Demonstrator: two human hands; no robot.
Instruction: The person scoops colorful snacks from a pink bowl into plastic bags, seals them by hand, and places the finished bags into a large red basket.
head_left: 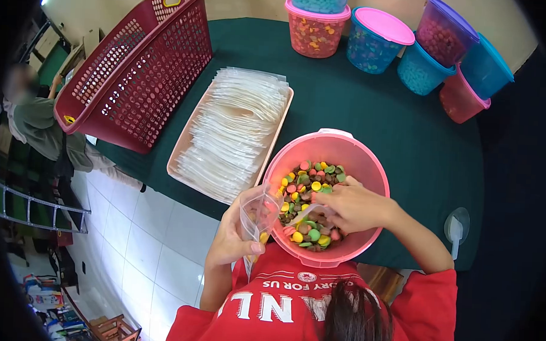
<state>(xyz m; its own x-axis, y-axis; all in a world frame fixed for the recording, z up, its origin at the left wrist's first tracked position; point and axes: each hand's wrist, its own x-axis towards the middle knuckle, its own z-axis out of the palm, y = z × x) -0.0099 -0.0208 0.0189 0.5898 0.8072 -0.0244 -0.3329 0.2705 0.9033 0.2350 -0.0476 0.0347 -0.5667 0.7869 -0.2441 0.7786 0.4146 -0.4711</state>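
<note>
My left hand (227,237) is closed around a clear plastic bag (260,212), held upright beside the rim of a pink bucket (370,168). A few yellow and brown pieces show inside the bag. Over the bucket, my right hand (360,206) has its fingers curled around a translucent, scoop-like piece (307,213), partly hidden by the fingers. Its edge points toward the bag. Small round candies (306,179) in brown, green, yellow and pink fill the lower part of the bucket.
A peach tray (174,165) packed with flat clear bags (229,138) lies left of the bucket. Behind it stands a maroon basket (152,74). Lidded tubs (376,44) line the back. A clear scoop (457,230) rests at right. Another person (37,120) is far left.
</note>
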